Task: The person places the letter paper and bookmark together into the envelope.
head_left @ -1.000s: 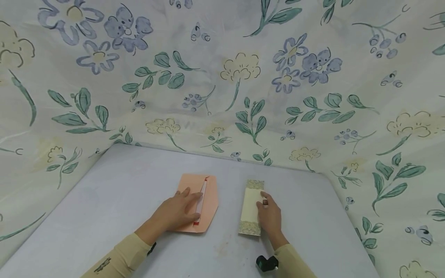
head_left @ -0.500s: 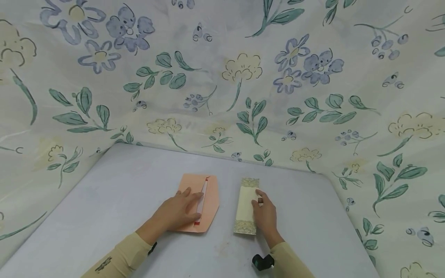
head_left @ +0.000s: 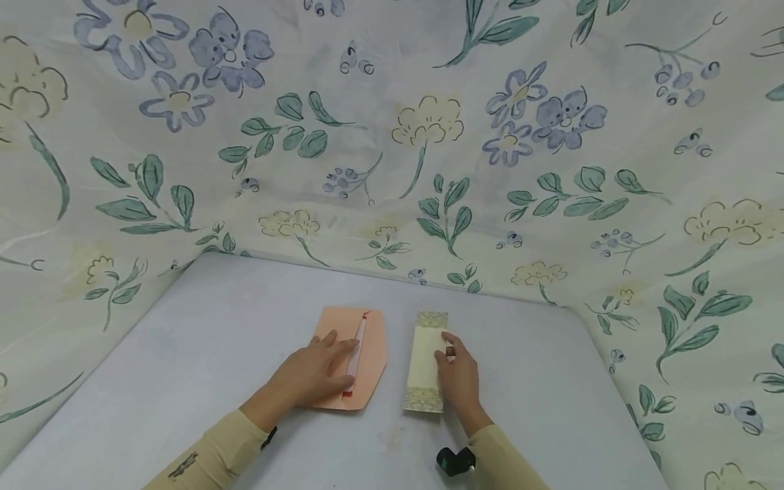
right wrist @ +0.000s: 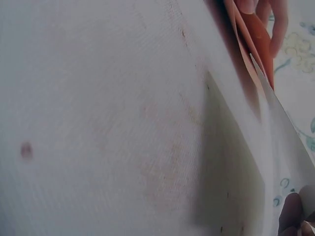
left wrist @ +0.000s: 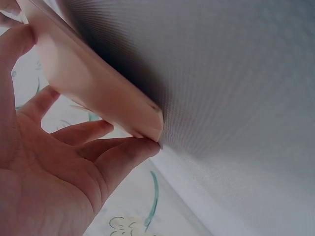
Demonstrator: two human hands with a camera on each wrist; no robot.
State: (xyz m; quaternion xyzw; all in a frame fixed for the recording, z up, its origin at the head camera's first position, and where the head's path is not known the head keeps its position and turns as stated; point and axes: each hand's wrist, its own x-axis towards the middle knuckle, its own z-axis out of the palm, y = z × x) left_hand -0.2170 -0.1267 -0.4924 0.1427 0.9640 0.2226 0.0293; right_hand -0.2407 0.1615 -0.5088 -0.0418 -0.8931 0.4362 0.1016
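My left hand (head_left: pixel 309 371) rests on a peach-coloured envelope (head_left: pixel 371 364) with cut corners, its fingers spread. A narrow white strip (head_left: pixel 358 354), red at both ends, runs along the envelope near my thumb and forefinger. In the left wrist view the fingertips touch the edge of the thick, layered envelope (left wrist: pixel 93 78). Just to the right, my right hand (head_left: pixel 459 374) pinches the right edge of a long cream card (head_left: pixel 424 357) with patterned bands at both ends. The right wrist view has this card (right wrist: pixel 288 137) tilted above the table, casting a shadow; most of the hand is out of frame.
Both hands are over a white table (head_left: pixel 214 340). A floral curtain (head_left: pixel 367 156) surrounds its back and sides. Beside the right sleeve is a small dark device (head_left: pixel 454 462). Faint brownish stains (head_left: pixel 392 439) mark the tabletop.
My right hand has carried the cream card leftward, narrowing the gap to the peach envelope. The left hand and envelope have stayed in place.
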